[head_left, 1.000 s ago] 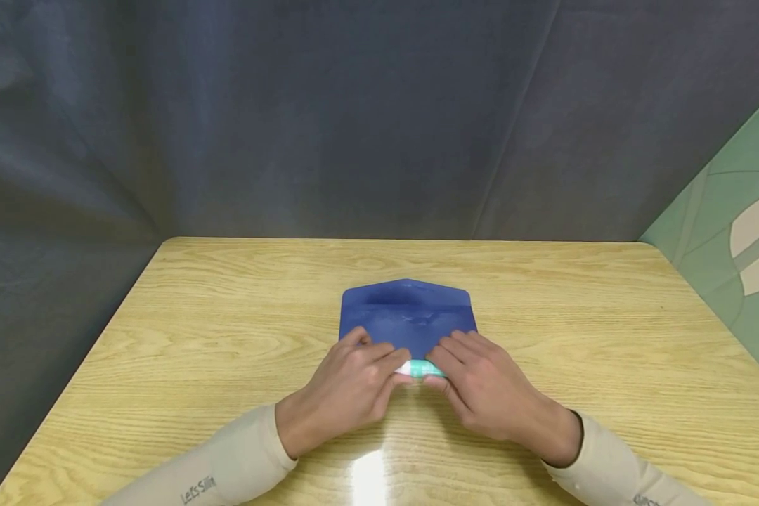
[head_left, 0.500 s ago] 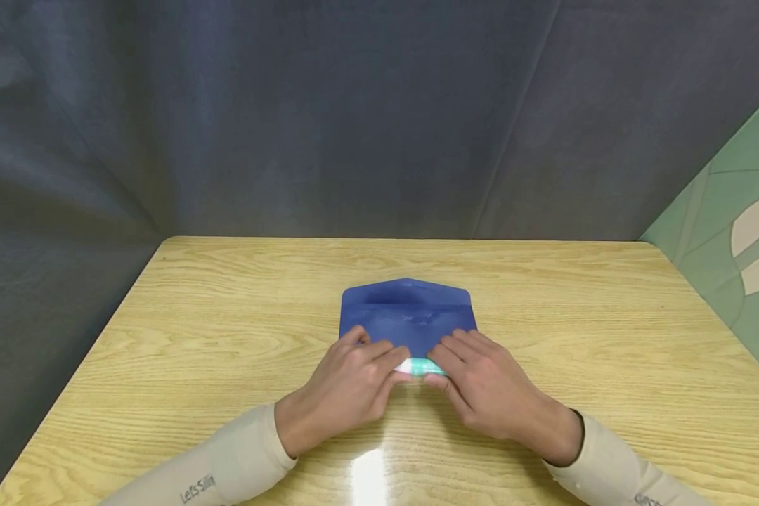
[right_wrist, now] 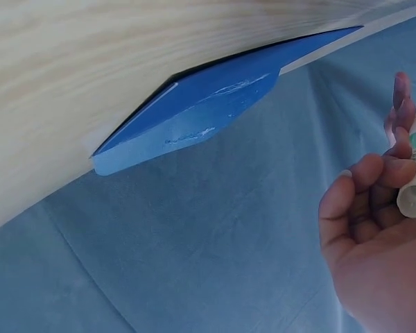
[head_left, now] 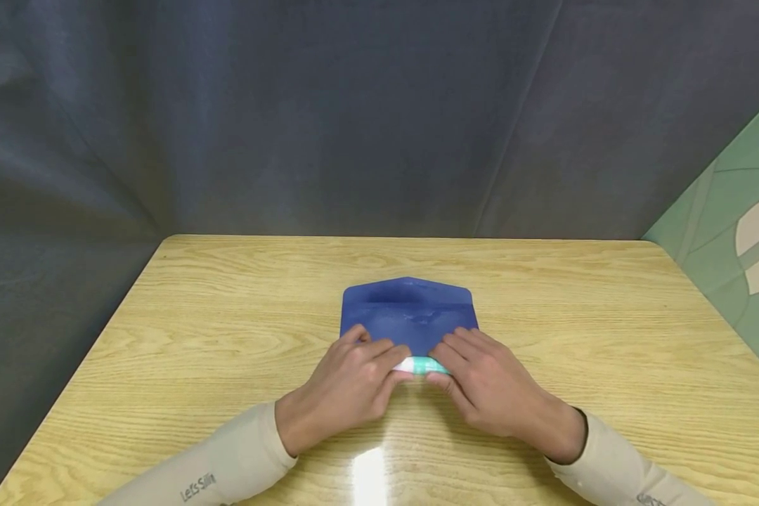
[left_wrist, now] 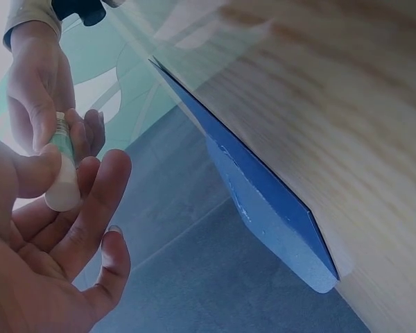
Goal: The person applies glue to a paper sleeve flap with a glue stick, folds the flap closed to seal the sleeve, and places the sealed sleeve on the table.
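A glue stick (head_left: pixel 422 365) with a white end and a green body lies crosswise between the two hands, above the table. My left hand (head_left: pixel 348 381) pinches its white end (left_wrist: pixel 62 193) between thumb and fingers. Around the green part curls my right hand (head_left: pixel 495 385); in the right wrist view the stick's hollow-looking base (right_wrist: pixel 413 200) sticks out of that hand. Just beyond the hands, a blue envelope (head_left: pixel 411 320) rests on the table with its flap opened away from me. Shiny smears show on the flap (right_wrist: pixel 194 132). The hands cover the envelope's near corners.
The wood-grain table (head_left: pixel 228 295) extends all around the envelope. A dark curtain (head_left: pixel 367 126) hangs along the far edge and left side. To the right is a green patterned surface (head_left: pixel 727 232).
The head view has shifted very slightly. Both hands keep their hold on the glue stick, and the envelope stays in place.
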Demonstrator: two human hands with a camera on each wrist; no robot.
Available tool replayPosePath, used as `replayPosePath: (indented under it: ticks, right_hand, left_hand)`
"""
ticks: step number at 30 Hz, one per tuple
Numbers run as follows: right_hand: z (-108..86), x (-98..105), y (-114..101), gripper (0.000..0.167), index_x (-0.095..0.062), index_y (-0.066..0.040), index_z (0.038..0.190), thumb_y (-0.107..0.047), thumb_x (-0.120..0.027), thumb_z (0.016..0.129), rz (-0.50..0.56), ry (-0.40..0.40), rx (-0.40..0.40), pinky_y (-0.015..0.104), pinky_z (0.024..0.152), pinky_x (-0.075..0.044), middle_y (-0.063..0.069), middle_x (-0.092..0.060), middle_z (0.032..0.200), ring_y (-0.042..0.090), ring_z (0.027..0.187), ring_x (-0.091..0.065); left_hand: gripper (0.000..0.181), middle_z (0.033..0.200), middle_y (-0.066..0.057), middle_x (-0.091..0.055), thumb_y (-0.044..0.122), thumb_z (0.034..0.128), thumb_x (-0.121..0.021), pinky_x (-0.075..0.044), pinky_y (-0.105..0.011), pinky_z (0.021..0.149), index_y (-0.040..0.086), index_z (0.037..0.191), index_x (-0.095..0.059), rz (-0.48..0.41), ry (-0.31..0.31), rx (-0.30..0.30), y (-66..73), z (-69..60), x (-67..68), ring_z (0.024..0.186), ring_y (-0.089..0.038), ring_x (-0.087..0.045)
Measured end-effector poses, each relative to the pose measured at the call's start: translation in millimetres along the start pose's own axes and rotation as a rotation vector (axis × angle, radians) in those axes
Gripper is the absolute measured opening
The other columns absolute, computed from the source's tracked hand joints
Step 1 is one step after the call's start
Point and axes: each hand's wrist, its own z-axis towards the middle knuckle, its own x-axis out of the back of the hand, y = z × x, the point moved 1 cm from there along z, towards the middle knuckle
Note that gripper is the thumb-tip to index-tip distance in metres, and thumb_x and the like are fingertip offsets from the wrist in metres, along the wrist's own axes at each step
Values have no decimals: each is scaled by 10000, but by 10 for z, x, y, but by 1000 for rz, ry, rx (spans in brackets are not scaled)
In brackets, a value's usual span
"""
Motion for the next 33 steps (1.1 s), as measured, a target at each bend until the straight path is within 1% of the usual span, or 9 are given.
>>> replayPosePath:
  ticks: [6, 10, 17, 20, 25, 29, 32, 33]
  right_hand:
    - [-6, 8, -25, 377, -585, -135, 900, -395, -373, 1070, -8, -15, -8, 287, 697, -421, -56, -499, 785, 112, 731, -440]
    - [-12, 5, -37, 364, -572, -135, 880, -386, -387, 1068, -12, -17, -11, 278, 682, -405, -54, -485, 769, 112, 718, -430]
    - [-27, 14, -28, 388, -578, -136, 890, -405, -366, 1071, -28, -42, -44, 279, 692, -411, -55, -488, 768, 106, 724, -429]
    - [-32, 12, -23, 375, -578, -136, 889, -397, -378, 1070, -29, -44, -44, 279, 689, -410, -55, -489, 769, 107, 725, -428]
    - [-38, 5, -8, 330, -568, -147, 877, -378, -420, 1060, -16, -38, -45, 262, 674, -398, -67, -471, 763, 90, 718, -406]
    - [-33, 15, -3, 278, -565, -154, 873, -355, -476, 1042, 1, -32, -48, 253, 671, -398, -80, -460, 759, 77, 718, -399]
    - [-29, 34, 2, 224, -564, -162, 869, -326, -534, 1017, 15, -31, -64, 245, 669, -398, -96, -451, 753, 64, 716, -394]
    - [-29, 38, 5, 217, -563, -165, 866, -322, -542, 1014, 21, -29, -69, 241, 668, -397, -103, -446, 750, 59, 715, -391]
  left_hand:
    - [219, 718, 72, -644, 316, 933, -674, -426, -254, 710, 111, 979, -735, -7, -22, 18, 3, -4, -1, 613, -49, -581]
    - [219, 705, 75, -635, 319, 929, -678, -398, -243, 682, 116, 990, -733, -25, -48, 40, 2, -5, -1, 595, -43, -563]
    - [220, 697, 87, -630, 347, 919, -685, -350, -223, 641, 140, 979, -727, -19, -98, 71, -10, -1, -1, 593, -37, -552]
    - [215, 693, 88, -627, 350, 911, -694, -346, -224, 635, 144, 965, -724, -18, -104, 79, -14, -9, -14, 591, -41, -551]
    - [247, 738, 81, -674, 370, 906, -695, -361, -240, 634, 137, 979, -735, -7, -114, 98, -4, -11, -15, 625, -58, -601]
    - [263, 783, 80, -712, 382, 903, -698, -364, -242, 630, 136, 988, -739, -17, -127, 118, -5, -14, -2, 662, -62, -636]
    - [253, 737, 92, -688, 389, 880, -716, -326, -220, 594, 143, 940, -729, -43, -143, 152, -41, -13, 12, 603, -48, -584]
    - [257, 731, 92, -685, 388, 870, -726, -331, -215, 588, 140, 935, -728, -54, -149, 167, -61, -15, 15, 595, -45, -576]
